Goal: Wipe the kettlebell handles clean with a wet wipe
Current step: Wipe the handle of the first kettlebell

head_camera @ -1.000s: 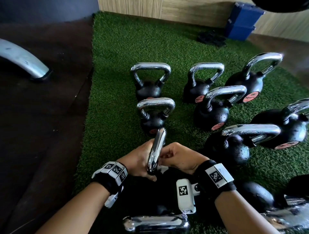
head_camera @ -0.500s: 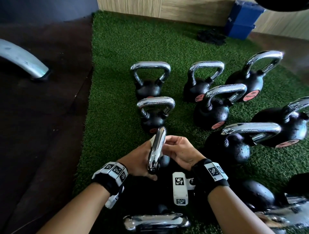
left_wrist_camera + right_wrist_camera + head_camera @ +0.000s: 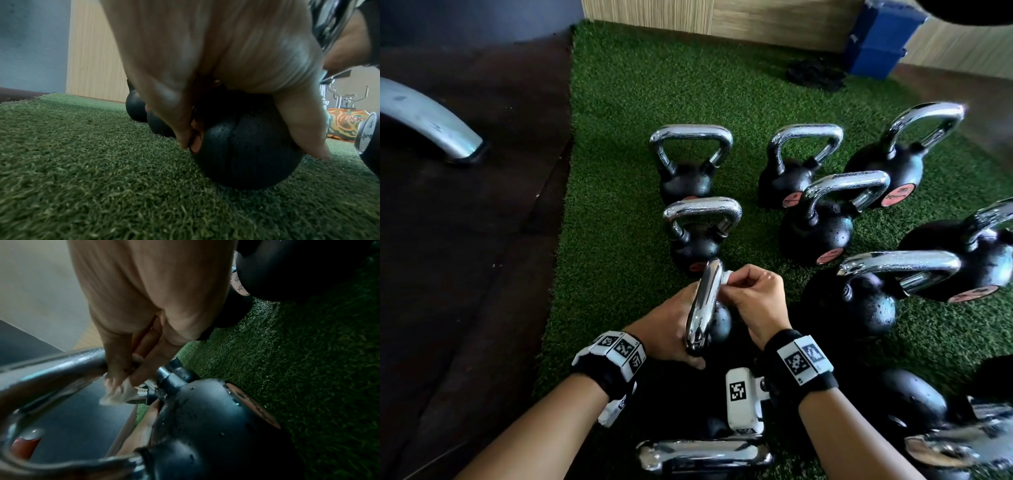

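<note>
A small black kettlebell [image 3: 246, 146] stands on the green turf [image 3: 613, 222]; its chrome handle [image 3: 703, 305] is edge-on in the head view. My left hand [image 3: 671, 322] grips the black ball from the left, fingers curled over it [image 3: 226, 65]. My right hand [image 3: 753, 301] pinches a white wet wipe [image 3: 726, 275] against the far end of the handle. In the right wrist view the wipe [image 3: 121, 394] is bunched under the fingers [image 3: 127, 366] where the handle [image 3: 61, 369] bends down to the ball [image 3: 205, 426].
Several more chrome-handled kettlebells [image 3: 822, 219] stand ahead and to the right, one close by [image 3: 866, 294]. Another handle [image 3: 705, 455] lies just below my wrists. Dark rubber floor [image 3: 465, 274] and a grey curved bar [image 3: 424, 123] are left; a blue box [image 3: 880, 37] is at the back.
My right hand has slid the wipe along the handle, from its near part up to its far end. My left hand has stayed on the ball.
</note>
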The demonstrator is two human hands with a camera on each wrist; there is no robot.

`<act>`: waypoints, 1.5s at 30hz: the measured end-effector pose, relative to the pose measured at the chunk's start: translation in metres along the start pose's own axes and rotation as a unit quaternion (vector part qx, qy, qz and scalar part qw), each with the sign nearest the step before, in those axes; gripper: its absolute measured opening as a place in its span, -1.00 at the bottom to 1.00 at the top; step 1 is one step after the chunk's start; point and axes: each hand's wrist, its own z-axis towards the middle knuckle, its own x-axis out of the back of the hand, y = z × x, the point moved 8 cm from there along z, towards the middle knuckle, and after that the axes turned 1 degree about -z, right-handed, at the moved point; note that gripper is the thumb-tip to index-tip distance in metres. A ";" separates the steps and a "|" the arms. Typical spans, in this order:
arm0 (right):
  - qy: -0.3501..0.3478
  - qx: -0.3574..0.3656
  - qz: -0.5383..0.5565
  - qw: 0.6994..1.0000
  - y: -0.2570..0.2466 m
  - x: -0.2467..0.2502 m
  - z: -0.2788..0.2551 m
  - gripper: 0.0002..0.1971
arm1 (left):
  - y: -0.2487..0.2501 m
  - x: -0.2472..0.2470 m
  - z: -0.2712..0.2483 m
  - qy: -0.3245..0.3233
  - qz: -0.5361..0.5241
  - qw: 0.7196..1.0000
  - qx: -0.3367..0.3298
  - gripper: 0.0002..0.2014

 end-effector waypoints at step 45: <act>-0.095 0.106 -0.603 0.785 -0.073 0.009 -0.053 -0.83 | 0.039 0.090 -0.035 0.090 0.179 0.969 0.141 -0.64</act>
